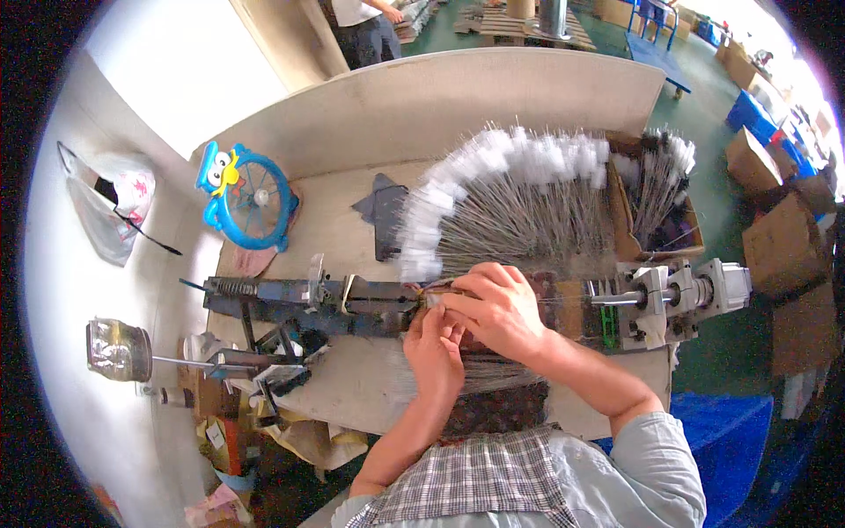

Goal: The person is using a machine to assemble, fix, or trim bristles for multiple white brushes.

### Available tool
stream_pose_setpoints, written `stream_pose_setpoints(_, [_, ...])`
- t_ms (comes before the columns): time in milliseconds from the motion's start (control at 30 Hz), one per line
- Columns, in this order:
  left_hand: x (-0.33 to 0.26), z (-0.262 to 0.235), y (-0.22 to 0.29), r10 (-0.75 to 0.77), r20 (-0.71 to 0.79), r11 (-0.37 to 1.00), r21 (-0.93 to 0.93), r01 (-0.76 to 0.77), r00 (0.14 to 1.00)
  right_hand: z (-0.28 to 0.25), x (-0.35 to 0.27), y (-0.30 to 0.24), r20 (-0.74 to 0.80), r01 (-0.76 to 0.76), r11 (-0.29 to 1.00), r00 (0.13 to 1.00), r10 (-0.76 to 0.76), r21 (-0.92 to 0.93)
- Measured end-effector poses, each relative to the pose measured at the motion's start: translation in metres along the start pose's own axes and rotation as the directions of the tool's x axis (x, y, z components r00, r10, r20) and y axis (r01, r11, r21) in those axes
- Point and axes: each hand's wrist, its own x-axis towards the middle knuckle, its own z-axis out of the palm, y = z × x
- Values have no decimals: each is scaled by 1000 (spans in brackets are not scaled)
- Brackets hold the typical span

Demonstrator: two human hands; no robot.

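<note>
My left hand (pixel 433 352) and my right hand (pixel 500 310) meet over the middle of a long bench machine (pixel 374 297). Fingertips of both are pinched together around something small and whitish, mostly hidden by the fingers. The right hand lies over the left from the right side. Thin wire (pixel 568 301) runs from near my right hand toward the machine's metal spindle end (pixel 656 301). Just beyond the hands spreads a large fan of wire brushes (pixel 519 207) with white bristle tips. More loose wires (pixel 497 374) lie nearer me, below my right forearm.
A cardboard box (pixel 629 224) of dark and white brushes stands at the back right. On the left are a blue fan (pixel 251 201), a dark phone (pixel 387 233) and a hanging plastic bag (pixel 114 207). A panel (pixel 440 97) borders the bench; a person (pixel 368 31) stands beyond it.
</note>
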Motion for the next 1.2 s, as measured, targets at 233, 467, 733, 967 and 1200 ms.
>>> stream_pose_setpoints(233, [-2, 7, -1, -10, -25, 1000, -27, 9, 1000, -8, -6, 5, -2, -2, 1000, 1000, 2, -4])
stream_pose_setpoints(467, [1, -1, -1, -77, -6, 980, -186, 75, 997, -4, -2, 3, 57, -28, 1000, 998, 28, -8])
stream_pose_setpoints(733, [3, 2, -1, -94, -77, 980, -181, 78, 993, -1, 1, -5, 84, -82, 996, 993, 80, 21])
stream_pose_setpoints(967, [-1, 6, 2, -56, -43, 989, -136, 49, 998, 5, 2, -10, -11, -121, 992, 993, 121, 19])
stream_pose_setpoints(1200, [-2, 10, 3, -57, -51, 991, -127, 51, 997, -1, -2, -8, -39, -93, 995, 995, 92, -20])
